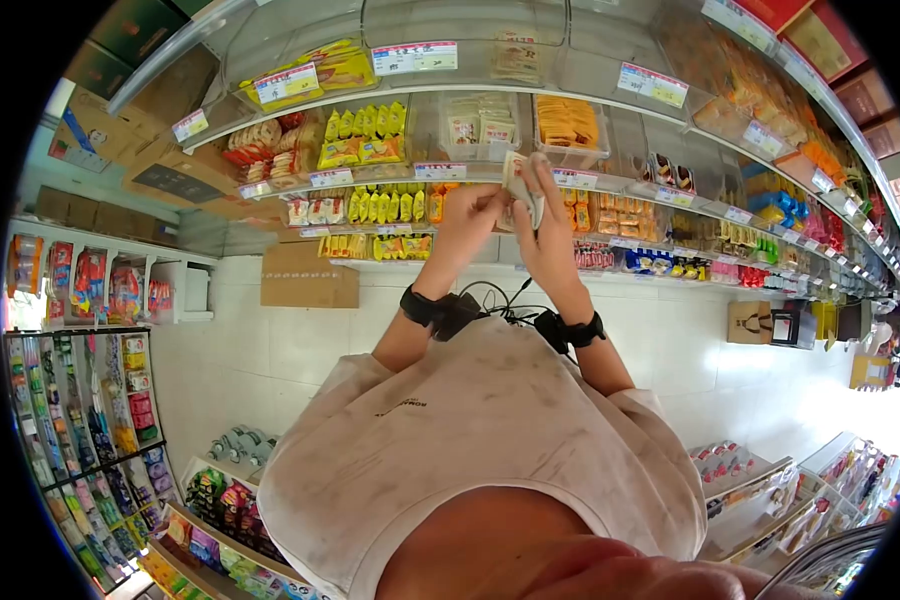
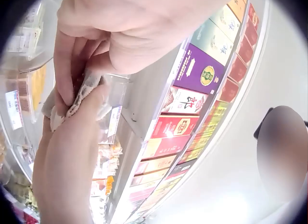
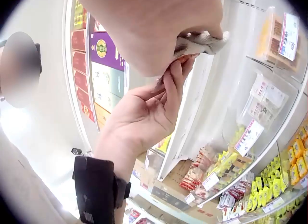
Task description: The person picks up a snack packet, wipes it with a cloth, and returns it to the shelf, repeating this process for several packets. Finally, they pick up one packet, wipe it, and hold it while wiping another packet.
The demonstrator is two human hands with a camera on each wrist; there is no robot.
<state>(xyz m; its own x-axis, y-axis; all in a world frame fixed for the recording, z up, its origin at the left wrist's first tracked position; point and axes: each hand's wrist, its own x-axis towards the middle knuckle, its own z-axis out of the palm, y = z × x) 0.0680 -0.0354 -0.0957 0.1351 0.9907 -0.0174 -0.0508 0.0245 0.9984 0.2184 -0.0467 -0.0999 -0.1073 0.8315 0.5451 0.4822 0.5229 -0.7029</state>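
Observation:
In the head view, a small whitish packet with printed marks (image 1: 519,188) is between the two hands, above the middle of the shelf front. My right hand (image 1: 548,235) holds it against the palm, thumb across its face. From the left side, the fingertips of my left hand (image 1: 467,228) pinch its edge. The left wrist view shows the packet (image 2: 86,91) folded and creased, with dark specks. Seen from the right wrist, the packet (image 3: 204,43) sticks out past the right hand, and the left fingers meet its lower edge. Much of it is hidden by the hands.
Behind the hands is a tiered shelf with clear bins: whitish packets (image 1: 480,122), orange packets (image 1: 567,122), yellow-green packets (image 1: 365,125). Price tags (image 1: 440,171) line the shelf edges. A cardboard box (image 1: 308,277) stands on the floor. Boxed goods (image 2: 198,72) stand on the upper shelf.

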